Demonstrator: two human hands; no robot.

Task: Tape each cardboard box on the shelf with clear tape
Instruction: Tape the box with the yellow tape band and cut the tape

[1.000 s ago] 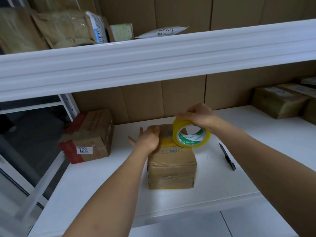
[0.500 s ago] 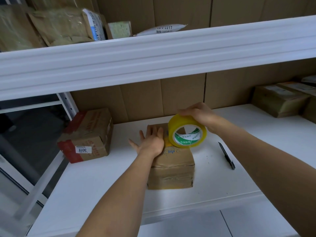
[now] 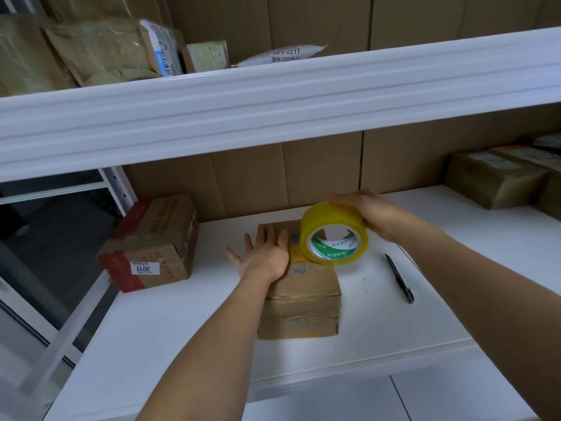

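**Tape roll over the box, flat palm holding it down**

Right hand (image 3: 372,215) grips the tape roll (image 3: 334,233), fingers curled over its top, and the roll hangs tilted just above the far right corner of the box (image 3: 299,294), green-and-white core facing us. Left hand (image 3: 265,256) lies flat on the box top, fingers straight and spread, pressing down on the left side. The box sits near the middle of the white shelf (image 3: 170,323), glossy tape bands showing on its front. A black pen (image 3: 399,278) lies on the shelf just right of it. Off to the left, well apart, a second box (image 3: 154,244) with red tape and a "3011" label. Far right, more taped boxes (image 3: 498,177) at the back. Parcels (image 3: 100,53) crowd the upper shelf.
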